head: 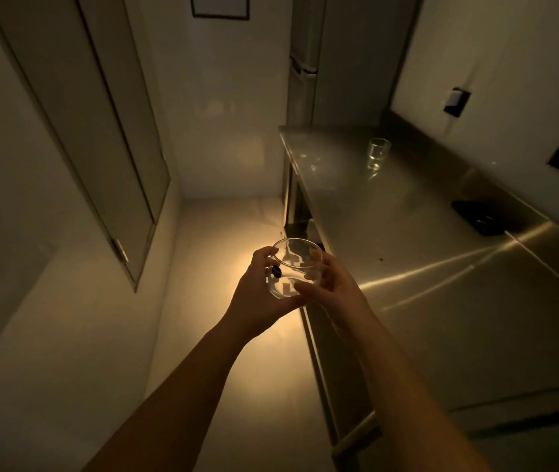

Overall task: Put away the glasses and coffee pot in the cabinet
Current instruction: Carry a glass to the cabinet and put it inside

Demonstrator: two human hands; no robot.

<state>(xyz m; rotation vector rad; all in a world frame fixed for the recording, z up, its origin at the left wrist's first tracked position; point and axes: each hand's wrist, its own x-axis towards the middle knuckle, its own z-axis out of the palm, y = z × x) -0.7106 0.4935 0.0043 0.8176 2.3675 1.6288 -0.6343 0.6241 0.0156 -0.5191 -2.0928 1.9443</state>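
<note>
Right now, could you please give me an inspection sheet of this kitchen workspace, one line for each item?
Surface: steel counter, shiny, with streaks of reflected light.
Job's things: held glass, clear, with a dark sticker; second glass upright at the counter's far end; coffee pot not seen.
Clutter: dark object near the counter's back edge, too dim to identify.
Grippers: left hand and right hand both grip the held glass, off the counter's front edge.
Cables: nothing seen.
Surroundings: closed cabinet door on the left wall; dim warm light.

Dim warm light, glow pooled on the floor (237,335), streaked glare on steel counter (441,267), wide-angle edge bending
</note>
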